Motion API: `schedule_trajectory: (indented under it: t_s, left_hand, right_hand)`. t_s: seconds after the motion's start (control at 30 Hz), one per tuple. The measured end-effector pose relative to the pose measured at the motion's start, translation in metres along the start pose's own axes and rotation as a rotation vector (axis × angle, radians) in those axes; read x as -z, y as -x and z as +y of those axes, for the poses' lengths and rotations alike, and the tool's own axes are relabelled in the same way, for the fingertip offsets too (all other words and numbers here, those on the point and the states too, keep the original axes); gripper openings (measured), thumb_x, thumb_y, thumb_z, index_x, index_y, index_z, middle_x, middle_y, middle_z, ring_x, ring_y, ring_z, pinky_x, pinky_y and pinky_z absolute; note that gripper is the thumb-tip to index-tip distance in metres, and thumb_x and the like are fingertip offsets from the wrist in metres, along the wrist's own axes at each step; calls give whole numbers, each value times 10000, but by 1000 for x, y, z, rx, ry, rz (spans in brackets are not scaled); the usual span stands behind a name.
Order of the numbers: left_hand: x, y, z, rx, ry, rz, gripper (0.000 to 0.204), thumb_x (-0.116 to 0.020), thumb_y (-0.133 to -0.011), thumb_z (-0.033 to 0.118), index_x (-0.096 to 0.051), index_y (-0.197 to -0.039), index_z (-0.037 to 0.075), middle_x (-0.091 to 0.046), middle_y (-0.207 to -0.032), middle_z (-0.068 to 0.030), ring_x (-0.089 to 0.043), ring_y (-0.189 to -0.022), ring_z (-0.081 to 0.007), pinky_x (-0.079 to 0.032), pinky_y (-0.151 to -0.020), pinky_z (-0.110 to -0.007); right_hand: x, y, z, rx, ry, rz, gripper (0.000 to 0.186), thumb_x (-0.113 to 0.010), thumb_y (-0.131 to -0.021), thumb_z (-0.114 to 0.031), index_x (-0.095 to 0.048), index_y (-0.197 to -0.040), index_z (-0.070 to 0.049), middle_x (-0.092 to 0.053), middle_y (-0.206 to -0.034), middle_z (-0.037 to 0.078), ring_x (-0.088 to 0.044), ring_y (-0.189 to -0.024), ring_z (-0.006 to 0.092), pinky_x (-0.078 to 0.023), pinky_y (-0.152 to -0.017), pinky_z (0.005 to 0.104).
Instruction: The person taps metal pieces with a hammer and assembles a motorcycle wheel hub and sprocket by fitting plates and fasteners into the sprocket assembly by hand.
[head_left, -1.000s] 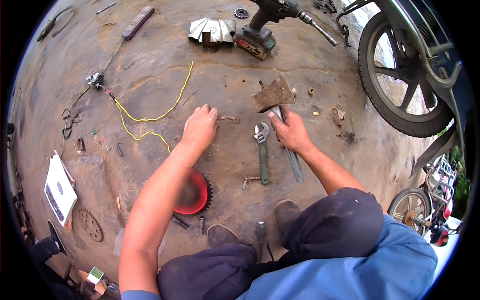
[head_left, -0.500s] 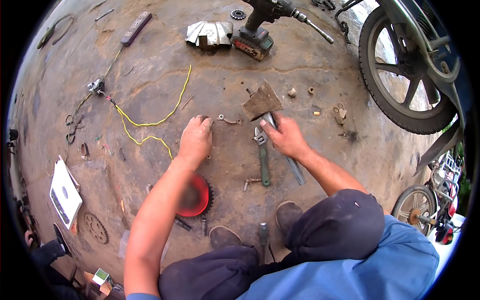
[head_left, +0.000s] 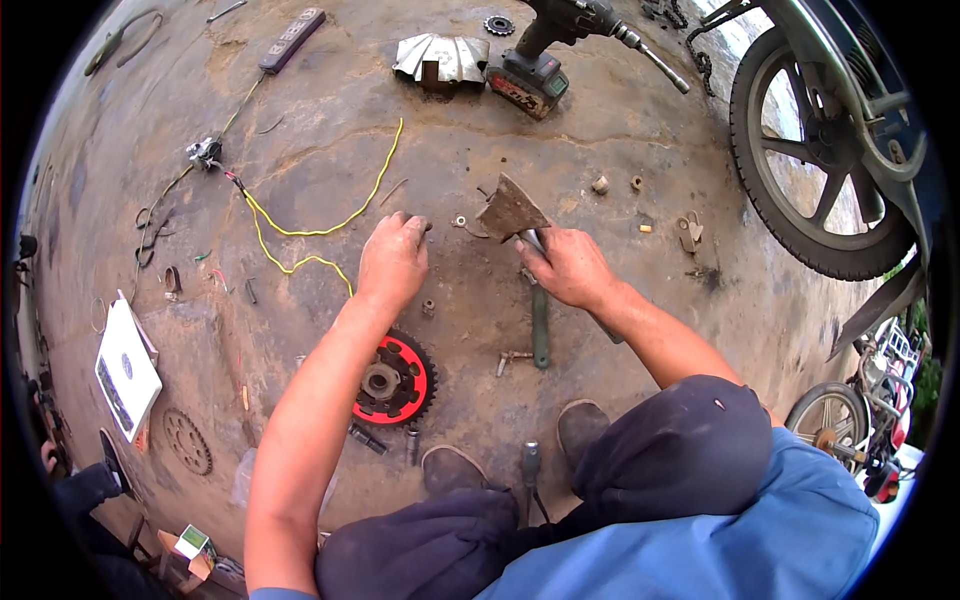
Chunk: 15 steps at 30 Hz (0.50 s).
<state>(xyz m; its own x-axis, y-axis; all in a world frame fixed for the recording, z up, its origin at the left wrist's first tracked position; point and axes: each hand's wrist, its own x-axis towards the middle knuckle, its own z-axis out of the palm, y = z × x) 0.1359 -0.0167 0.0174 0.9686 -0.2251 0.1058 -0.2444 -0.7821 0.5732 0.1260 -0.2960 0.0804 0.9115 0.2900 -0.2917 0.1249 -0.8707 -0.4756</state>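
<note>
My right hand (head_left: 572, 268) is closed round the metal handle of a hatchet (head_left: 513, 209), just below its rusty, wedge-shaped head. The head is held over the ground, partly covering a small metal link (head_left: 461, 222). An adjustable wrench (head_left: 540, 325) with a green handle lies under that hand, its jaws mostly hidden. My left hand (head_left: 393, 255) is closed, fingers curled, left of the hatchet head; a dark bit shows at the fingertips, too small to name. Beside my left forearm lies a red-ringed toothed sprocket hub (head_left: 408, 385), partly covered by the arm.
A cordless impact driver (head_left: 545, 60) and a bent silver metal cover (head_left: 442, 58) stand at the far side. Yellow wires (head_left: 330, 231) run left of my hands. A motorcycle wheel (head_left: 770, 150) rises at right. Sockets lie near my shoes; a screwdriver (head_left: 530, 465) stands between them.
The red-ringed hub was smeared as if spinning and now shows sharply. The hatchet head has tipped, hiding more of the link and wrench. The whole view has shifted slightly.
</note>
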Motion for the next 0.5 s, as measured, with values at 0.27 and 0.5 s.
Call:
schedule_trajectory:
  t_s: [0.27, 0.5]
  left_hand:
    - [-14, -21, 3, -119, -73, -119, 249, -715, -900, 109, -722, -1146, 74, -648, -1050, -156, -629, -1030, -371, -540, -881, -464]
    - [-30, -24, 16, -235, -125, -209, 294, -693, -907, 110, -701, -1200, 87, -657, -1167, -130, -613, -1100, -350, -549, -942, -448]
  right_hand:
    - [40, 22, 13, -115, -248, 206, 394, -648, -1018, -350, -648, -1031, 43, -657, -809, 287, -647, -794, 492, -520, -719, 511]
    - [37, 51, 61, -276, -403, 197, 364, -645, -1038, -326, -607, -1009, 36, -604, -718, 200, -588, -615, 332, -484, -607, 451]
